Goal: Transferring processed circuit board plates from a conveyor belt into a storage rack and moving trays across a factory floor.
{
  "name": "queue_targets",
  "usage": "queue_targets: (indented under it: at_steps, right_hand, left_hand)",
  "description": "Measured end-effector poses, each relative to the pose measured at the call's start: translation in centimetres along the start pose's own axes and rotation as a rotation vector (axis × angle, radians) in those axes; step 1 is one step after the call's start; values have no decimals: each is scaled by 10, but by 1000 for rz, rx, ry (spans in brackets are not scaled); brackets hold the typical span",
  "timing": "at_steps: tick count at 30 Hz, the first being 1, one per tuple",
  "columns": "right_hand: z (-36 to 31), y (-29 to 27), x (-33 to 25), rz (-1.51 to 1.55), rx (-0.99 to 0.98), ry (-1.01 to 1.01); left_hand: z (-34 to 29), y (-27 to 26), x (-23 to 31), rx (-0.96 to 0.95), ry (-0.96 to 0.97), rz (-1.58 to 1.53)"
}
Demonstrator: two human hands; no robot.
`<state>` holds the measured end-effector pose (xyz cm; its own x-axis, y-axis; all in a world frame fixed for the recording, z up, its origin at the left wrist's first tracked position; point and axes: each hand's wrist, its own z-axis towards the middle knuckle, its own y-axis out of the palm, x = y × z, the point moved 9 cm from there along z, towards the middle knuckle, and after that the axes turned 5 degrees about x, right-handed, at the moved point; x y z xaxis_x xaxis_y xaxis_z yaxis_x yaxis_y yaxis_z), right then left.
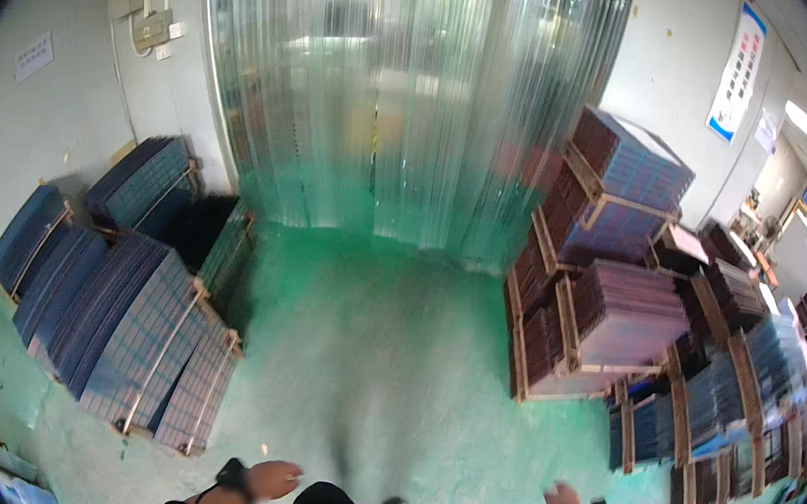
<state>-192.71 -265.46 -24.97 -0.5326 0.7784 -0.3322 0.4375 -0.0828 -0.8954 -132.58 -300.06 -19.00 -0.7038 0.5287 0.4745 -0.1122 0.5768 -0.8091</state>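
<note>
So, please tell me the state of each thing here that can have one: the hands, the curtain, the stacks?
left hand: empty, loosely curled, touching nothing
right hand: empty, fingers loose, a black strap at the wrist
clear strip curtain: hanging closed across the doorway
blue tray stacks on the left: leaning, resting on the floor
dark tray stacks on the right: piled high, uneven
green floor: worn, pale patches

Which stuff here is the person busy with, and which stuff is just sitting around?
Nearest the hands:
- left hand, empty, open
- right hand, empty, open
- green floor
- blue tray stacks, nearest the left hand

Just sitting around:
- red-brown tray stacks
- plastic strip curtain
- wall posters
</note>
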Motion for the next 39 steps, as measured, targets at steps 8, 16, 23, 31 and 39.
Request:
queue_targets:
  at_steps: [8, 16, 23, 31, 39]
  right_hand:
    - [356, -227, -450, 569, 107, -485]
    - [555, -109, -337, -76, -336, -31]
    - [889, -180, -365, -403, -26, -196]
    - [1132, -313, -791, 130, 327, -1337]
    - [1413, -503, -633, -670, 780, -663]
  left_hand:
    - [288, -91, -121, -43, -288, -132]
    - [726, -312, 114, -82, 495, 335]
    - [1031, -406, 220, 56, 790, 684]
    - [1246, -625, 375, 476, 1168, 600]
    - [1538, -824, 293, 765, 636, 504]
